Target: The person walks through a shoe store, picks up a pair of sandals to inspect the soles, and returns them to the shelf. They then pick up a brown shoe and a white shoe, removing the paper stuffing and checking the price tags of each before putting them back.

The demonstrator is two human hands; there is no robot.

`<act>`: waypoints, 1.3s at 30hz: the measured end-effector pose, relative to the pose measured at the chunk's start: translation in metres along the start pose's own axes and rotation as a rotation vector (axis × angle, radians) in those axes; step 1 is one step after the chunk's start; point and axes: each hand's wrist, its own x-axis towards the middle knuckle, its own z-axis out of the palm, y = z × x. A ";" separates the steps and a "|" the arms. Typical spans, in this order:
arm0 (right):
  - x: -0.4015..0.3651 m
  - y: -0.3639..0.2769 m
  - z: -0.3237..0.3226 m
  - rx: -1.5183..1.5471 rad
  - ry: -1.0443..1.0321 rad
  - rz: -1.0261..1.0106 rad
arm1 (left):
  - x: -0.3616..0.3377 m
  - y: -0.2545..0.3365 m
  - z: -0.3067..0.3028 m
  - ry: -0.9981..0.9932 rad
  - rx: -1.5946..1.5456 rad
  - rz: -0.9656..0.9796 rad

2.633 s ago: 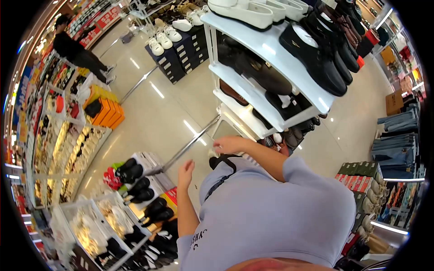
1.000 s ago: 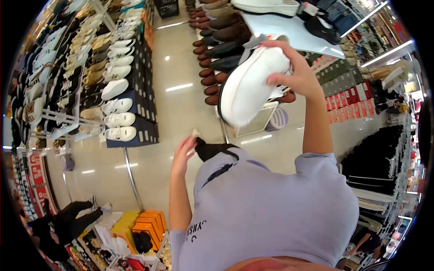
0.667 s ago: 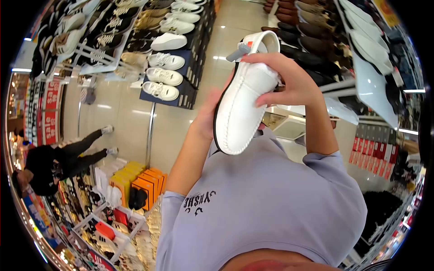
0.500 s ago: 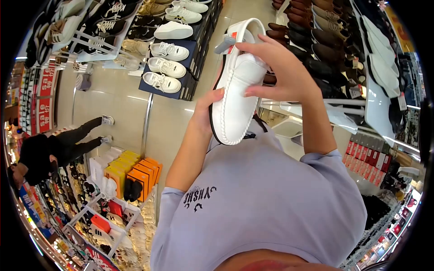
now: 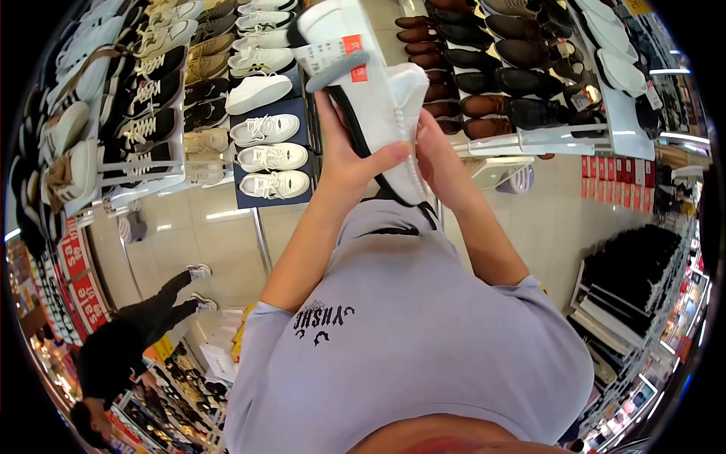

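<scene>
A white loafer [image 5: 376, 106] with a braided seam and a black sole is held up in front of my chest, turned on its side with its toe toward me. My left hand [image 5: 348, 155] grips it from the sole side, thumb across the toe area. From the other side my right hand [image 5: 446, 163] presses against the upper near the braided seam; part of its fingers is hidden. A white paper label [image 5: 327, 53] with red print lies along the shoe's side, and a grey security tag [image 5: 336, 70] hangs over it.
White sneakers [image 5: 272, 157] stand on dark boxes at the left. Rows of brown and black leather shoes [image 5: 522, 79] fill a rack ahead on the right. A person in dark clothes [image 5: 125, 356] stands at lower left. Red boxes [image 5: 616, 181] are stacked at right.
The loafer has turned from showing its top to showing its labelled side. My right hand has moved down from the opening toward the toe. The view has shifted.
</scene>
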 end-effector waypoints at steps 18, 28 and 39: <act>-0.013 -0.014 0.003 -0.319 0.489 -0.138 | 0.067 -0.005 -0.030 -0.063 -0.165 -0.378; 0.040 -0.050 -0.083 -0.138 0.399 -0.469 | 0.145 -0.038 0.000 -0.318 -0.399 -0.303; 0.107 -0.123 -0.183 -0.304 0.170 -0.424 | 0.235 -0.067 0.044 -0.240 -0.416 -0.216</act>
